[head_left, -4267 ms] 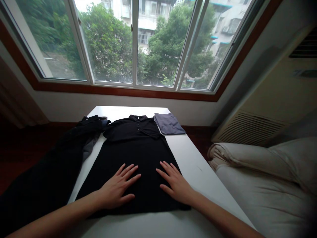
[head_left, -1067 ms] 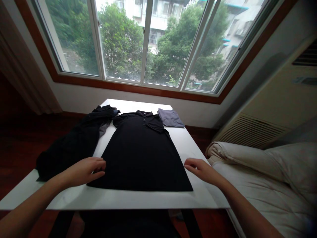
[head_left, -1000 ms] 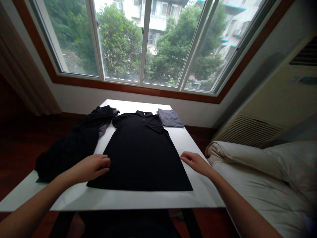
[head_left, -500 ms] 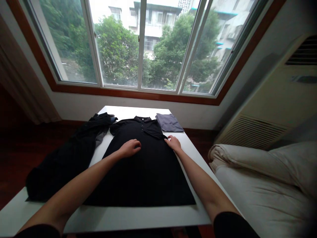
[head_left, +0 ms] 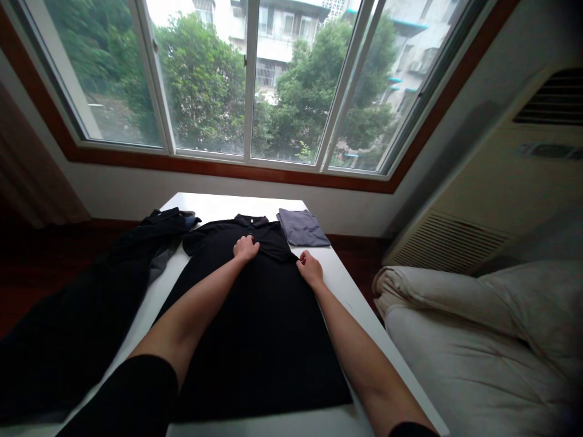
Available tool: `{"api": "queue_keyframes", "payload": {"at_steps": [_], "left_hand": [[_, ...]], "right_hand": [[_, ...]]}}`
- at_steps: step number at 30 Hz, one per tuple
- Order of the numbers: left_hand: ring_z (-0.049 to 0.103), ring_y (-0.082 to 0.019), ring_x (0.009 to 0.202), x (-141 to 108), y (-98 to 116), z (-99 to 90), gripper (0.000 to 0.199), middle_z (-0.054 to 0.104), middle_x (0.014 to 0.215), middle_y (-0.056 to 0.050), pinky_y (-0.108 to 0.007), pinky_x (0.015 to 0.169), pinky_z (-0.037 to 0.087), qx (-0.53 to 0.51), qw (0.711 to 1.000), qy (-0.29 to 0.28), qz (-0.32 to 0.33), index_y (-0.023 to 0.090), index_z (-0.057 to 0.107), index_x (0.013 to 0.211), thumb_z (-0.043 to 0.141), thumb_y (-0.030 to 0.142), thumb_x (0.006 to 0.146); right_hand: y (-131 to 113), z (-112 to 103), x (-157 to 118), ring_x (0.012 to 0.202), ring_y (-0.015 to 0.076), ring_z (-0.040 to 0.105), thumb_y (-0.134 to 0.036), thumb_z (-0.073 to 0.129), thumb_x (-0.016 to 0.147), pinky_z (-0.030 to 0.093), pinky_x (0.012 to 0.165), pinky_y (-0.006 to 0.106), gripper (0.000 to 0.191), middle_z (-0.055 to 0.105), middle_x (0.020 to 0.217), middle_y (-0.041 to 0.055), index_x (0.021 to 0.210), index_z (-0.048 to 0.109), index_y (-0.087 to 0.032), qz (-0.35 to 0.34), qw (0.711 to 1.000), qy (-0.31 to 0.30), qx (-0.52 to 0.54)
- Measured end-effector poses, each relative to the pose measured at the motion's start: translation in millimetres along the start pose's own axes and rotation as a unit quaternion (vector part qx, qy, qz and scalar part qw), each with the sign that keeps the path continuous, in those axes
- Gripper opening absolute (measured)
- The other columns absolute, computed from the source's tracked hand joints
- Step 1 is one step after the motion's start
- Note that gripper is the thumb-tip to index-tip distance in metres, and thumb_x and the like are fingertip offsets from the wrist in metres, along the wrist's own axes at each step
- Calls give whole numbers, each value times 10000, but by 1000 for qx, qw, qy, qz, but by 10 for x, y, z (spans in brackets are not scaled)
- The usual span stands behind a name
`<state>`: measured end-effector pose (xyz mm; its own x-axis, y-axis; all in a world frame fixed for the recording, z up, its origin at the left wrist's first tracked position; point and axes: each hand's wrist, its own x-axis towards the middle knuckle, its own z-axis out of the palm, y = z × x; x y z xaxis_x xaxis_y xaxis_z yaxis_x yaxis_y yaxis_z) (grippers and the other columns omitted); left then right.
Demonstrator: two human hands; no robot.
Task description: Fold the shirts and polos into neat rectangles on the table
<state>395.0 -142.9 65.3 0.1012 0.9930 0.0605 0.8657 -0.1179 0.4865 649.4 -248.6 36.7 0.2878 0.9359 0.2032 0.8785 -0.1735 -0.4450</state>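
Note:
A black polo shirt (head_left: 264,340) lies spread on the white table (head_left: 346,285), its collar toward the window. My left hand (head_left: 246,247) rests on the upper chest near the buttons, fingers curled down at the cloth. At the shirt's right edge, just below the sleeve, my right hand (head_left: 310,268) pinches the black fabric between thumb and fingers. A folded grey cloth (head_left: 303,228) sits beyond my right hand, beside the right sleeve.
Dark garments (head_left: 100,291) are heaped along the table's left side and hang past its edge. A window (head_left: 246,91) is behind the table. At the right stand a cream sofa (head_left: 460,340) and an air conditioner (head_left: 492,182).
My left hand has moved forward to the shirt's buttons. My right hand has closed on the side edge. The view has shifted, and the shirt and dark heap appear closer.

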Motion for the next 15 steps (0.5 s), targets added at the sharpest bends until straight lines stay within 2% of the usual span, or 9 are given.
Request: {"api": "queue_keyframes", "payload": {"at_steps": [3, 7, 11, 15], "left_hand": [[578, -364, 1277, 74, 68, 84, 379, 630, 1322, -208, -444, 1030, 451, 17, 1000, 10, -24, 190, 701, 1162, 587, 484, 952], [560, -350, 1295, 153, 131, 125, 245, 633, 1324, -182, -455, 1047, 433, 24, 999, 17, -42, 218, 699, 1093, 605, 376, 932], [623, -313, 1216, 262, 157, 117, 213, 686, 1273, -160, -436, 1004, 451, 13, 998, 10, -55, 231, 677, 1089, 510, 294, 972], [690, -293, 1108, 335, 151, 112, 219, 734, 1188, -157, -396, 926, 482, -4, 998, -6, -64, 234, 644, 1125, 477, 299, 1000]], "right_hand": [[13, 7, 23, 802, 187, 594, -222, 558, 950, 329, 704, 263, 27, 674, 880, 34, 966, 579, -224, -25, 1000, 3, 7], [23, 22, 36, 781, 191, 579, -233, 553, 969, 304, 698, 270, 33, 653, 856, 29, 1000, 566, -230, -43, 999, -6, -4], [74, 18, 65, 829, 202, 591, -182, 556, 939, 319, 718, 271, 124, 672, 931, 45, 1053, 572, -226, -66, 998, -13, -4], [128, 2, 88, 855, 212, 607, -151, 557, 919, 344, 740, 271, 269, 677, 931, 41, 1177, 569, -227, -62, 998, -19, 7]]}}
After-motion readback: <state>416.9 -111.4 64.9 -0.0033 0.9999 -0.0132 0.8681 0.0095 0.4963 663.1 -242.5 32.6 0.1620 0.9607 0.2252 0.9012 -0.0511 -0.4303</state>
